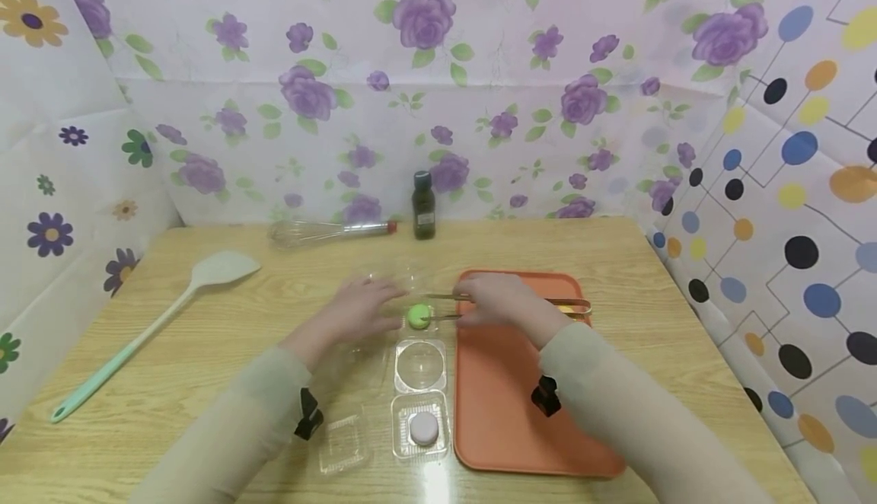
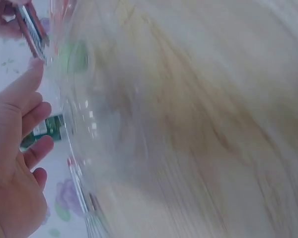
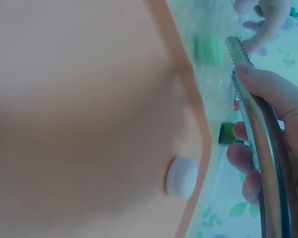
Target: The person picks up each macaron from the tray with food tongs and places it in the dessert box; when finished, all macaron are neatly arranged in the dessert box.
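My right hand (image 1: pixel 496 298) grips a pair of metal tongs (image 3: pixel 268 134), whose two tips stand apart and point left. One tip overlaps a green macaron (image 1: pixel 419 316) in the head view; the macaron sits in a small clear plastic container. My left hand (image 1: pixel 359 310) is just left of that container, fingers loosely bent and nothing in them, its index fingertip (image 2: pixel 36 64) near the tong tips in the left wrist view. On the orange tray (image 1: pixel 521 405) lies a whitish round piece (image 3: pixel 182 177), hidden in the head view. Something yellow (image 1: pixel 567 309) shows between the tong arms.
Nearer me stand an empty clear container (image 1: pixel 400 386) and one (image 1: pixel 397 443) holding a pale lavender macaron (image 1: pixel 424 429). A clear lid (image 1: pixel 342 443) lies left of them. A whisk (image 1: pixel 308 234) and dark bottle (image 1: pixel 424 211) are at the back, a spatula (image 1: pixel 222 268) at left.
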Available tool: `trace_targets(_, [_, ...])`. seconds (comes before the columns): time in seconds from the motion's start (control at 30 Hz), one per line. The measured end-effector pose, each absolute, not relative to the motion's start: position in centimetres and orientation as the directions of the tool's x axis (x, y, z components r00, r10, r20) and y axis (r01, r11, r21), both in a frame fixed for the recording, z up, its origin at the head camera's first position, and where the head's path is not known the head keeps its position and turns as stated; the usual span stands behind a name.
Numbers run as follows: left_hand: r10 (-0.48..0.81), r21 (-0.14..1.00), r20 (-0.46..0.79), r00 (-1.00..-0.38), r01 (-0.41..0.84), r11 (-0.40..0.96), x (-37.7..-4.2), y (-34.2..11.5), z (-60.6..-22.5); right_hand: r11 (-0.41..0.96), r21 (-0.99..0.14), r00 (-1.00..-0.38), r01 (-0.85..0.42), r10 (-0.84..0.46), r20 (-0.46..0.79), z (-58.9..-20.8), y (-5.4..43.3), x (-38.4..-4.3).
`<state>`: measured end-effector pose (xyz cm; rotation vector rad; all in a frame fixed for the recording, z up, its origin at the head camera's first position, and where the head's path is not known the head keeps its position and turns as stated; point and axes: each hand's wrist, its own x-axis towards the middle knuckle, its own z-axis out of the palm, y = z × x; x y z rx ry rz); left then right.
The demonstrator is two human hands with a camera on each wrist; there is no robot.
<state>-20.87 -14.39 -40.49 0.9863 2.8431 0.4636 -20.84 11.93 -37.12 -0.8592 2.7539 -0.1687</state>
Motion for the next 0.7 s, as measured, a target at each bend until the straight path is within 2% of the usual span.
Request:
trace_targets(0.23, [0.561,0.335,-0.005,-0.828,0.527,0.781,-20.7,-16.9,-39.8,0.821,-0.214,-0.807,-0.529,-0.565,-0.173,-37.2,15.0,-20.8])
trace_targets(0.7, [0.524,0.291,-0.034,-0.851,0.493,0.82,-21.0,-20.0,-40.8,0.864,-0.284,-0.861,-0.415,-0.474,-0.184,-37.5,21.5,-19.7])
